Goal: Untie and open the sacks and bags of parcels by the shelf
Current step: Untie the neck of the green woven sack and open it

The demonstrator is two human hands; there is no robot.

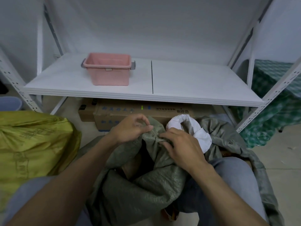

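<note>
Sack (138, 190) of grey-green weave lies before the shelf (195, 82), long axis and bunched neck pointing toward it. Left hand (132, 128) and right hand (180, 145) both pinch that neck. Box (146, 111) under the shelf reads 易碎品; its blue print is blurred.

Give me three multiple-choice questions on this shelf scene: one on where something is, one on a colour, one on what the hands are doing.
1. Where does the pink bin stand? A. on the shelf B. on the floor C. in a carton
2. What colour is the sack at the left? A. red B. yellow C. blue
3. What are the left hand and right hand doing? A. hanging free B. lifting the bin C. pinching the grey-green sack

1 A: the bin stands on the shelf's left half.
2 B: its weave is yellow.
3 C: both pinch the sack's bunched neck.
</note>
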